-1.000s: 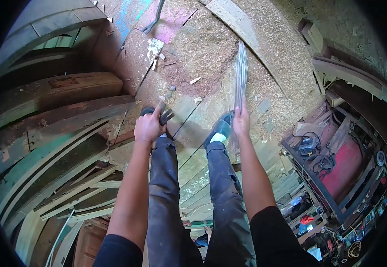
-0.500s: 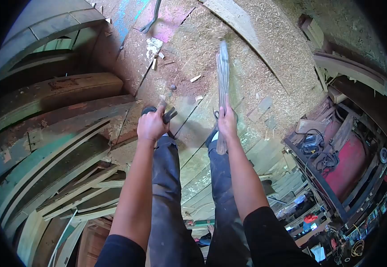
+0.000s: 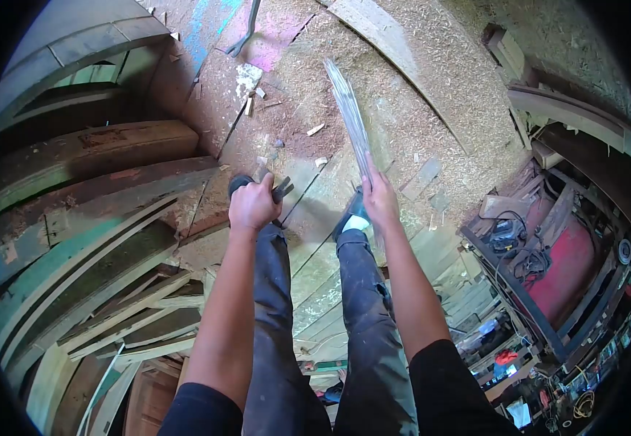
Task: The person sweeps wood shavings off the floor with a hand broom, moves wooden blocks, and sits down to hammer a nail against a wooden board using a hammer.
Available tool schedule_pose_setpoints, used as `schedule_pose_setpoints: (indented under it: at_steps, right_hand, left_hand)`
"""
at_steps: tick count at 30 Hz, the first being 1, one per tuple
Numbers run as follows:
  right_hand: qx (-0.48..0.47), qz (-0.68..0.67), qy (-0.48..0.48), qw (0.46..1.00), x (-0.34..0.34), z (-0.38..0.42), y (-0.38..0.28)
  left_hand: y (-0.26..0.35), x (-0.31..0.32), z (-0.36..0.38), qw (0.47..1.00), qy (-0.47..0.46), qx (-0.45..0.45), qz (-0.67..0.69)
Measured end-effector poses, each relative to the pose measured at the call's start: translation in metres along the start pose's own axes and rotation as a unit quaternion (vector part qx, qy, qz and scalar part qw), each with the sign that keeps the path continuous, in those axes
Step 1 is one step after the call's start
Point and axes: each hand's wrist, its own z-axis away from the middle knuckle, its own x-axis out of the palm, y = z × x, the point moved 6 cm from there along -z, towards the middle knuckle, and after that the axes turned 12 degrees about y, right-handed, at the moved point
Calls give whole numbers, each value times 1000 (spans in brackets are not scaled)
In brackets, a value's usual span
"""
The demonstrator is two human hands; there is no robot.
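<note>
My right hand [image 3: 380,202] is closed round a stick broom [image 3: 350,109], a bundle of thin greyish sticks. Its far end points up and left over the sawdust, while its near end runs under my forearm. My left hand [image 3: 253,203] is a fist round a claw hammer [image 3: 282,190]. Only the dark forked metal part sticks out on the right; my fingers hide the rest. Below the hands are my shoes, the right one [image 3: 352,212] showing a white sock, on the plank floor [image 3: 308,182].
Sawdust [image 3: 446,80] and wood chips [image 3: 316,129] cover the floor. A pry bar [image 3: 246,33] lies at the top. Curved timbers [image 3: 112,149] are stacked on the left. To the right, a metal frame [image 3: 519,298] holds a red tank [image 3: 566,265] and a power tool [image 3: 506,236].
The broom's far end has swung left across the sawdust, tilting the broom. My right hand has shifted slightly right and down, and my right foot shows more. My left hand keeps its grip.
</note>
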Motion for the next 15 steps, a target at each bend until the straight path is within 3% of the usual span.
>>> schedule_pose_setpoints:
  at_steps: [8,10,14,15]
  right_hand:
    - [18,6,-26,999,-2,-5,0]
    - [58,-46,-27,997,-6,-2,2]
    - [38,-12,-49,998,-11,9,0]
    - [36,-43,-7,998,-15,10,1]
  left_hand:
    - [0,0,-2,1000,2,9,-1]
    - [-1,0,-2,1000,9,7,2]
    - [-3,-2,1,1000,2,6,-4]
    - [-2,-1,3,1000,-4,3,-8]
